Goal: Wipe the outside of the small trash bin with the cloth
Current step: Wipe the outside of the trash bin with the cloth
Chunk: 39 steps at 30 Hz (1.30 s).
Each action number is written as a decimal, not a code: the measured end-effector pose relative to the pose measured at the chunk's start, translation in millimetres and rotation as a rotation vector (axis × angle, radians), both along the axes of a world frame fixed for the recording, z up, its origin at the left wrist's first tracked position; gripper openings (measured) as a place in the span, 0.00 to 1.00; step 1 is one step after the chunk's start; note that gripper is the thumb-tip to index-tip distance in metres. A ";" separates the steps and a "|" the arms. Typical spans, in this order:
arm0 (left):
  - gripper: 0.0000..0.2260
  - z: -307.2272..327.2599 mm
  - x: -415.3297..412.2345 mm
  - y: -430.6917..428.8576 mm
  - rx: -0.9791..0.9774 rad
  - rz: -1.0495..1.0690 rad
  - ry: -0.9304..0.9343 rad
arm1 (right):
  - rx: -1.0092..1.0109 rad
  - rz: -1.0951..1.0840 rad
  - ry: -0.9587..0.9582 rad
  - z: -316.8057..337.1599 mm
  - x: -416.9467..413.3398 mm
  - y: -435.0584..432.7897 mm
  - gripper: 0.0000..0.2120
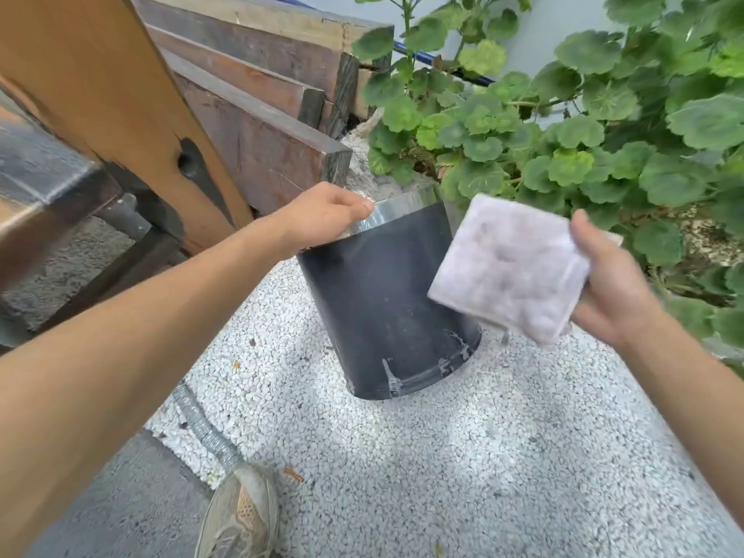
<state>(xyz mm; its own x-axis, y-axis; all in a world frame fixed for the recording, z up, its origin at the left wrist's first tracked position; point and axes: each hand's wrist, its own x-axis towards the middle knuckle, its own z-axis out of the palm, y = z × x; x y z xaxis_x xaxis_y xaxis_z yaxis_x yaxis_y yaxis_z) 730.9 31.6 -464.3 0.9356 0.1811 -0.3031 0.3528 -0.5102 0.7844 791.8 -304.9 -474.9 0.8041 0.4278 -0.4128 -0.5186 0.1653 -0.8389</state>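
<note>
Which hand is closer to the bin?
Left. The left hand grips the trash bin by its rim; the right hand holds the cloth by the bin's side.

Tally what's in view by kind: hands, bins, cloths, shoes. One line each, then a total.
Hands: 2, left hand on the bin's rim, right hand holding the cloth
Bins: 1, black bin, tilted on the gravel
Cloths: 1, pale folded cloth
Shoes: 1, shoe at the bottom edge
Total: 5
</note>
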 end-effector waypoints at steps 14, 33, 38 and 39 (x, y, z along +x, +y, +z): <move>0.11 -17.6 11.8 1.0 -0.062 0.141 -0.062 | -0.529 0.417 -1.090 -82.0 -86.6 117.3 0.23; 0.20 -11.1 29.7 1.6 0.087 0.073 -0.090 | -0.198 -0.304 0.064 -81.0 6.8 -36.6 0.26; 0.28 -21.8 30.1 6.2 0.003 0.067 -0.122 | -0.408 -0.153 0.046 -115.1 -8.2 -12.7 0.30; 0.31 -24.0 29.7 6.6 -0.012 0.071 -0.134 | -0.437 -0.120 0.080 -122.1 -12.4 -6.9 0.36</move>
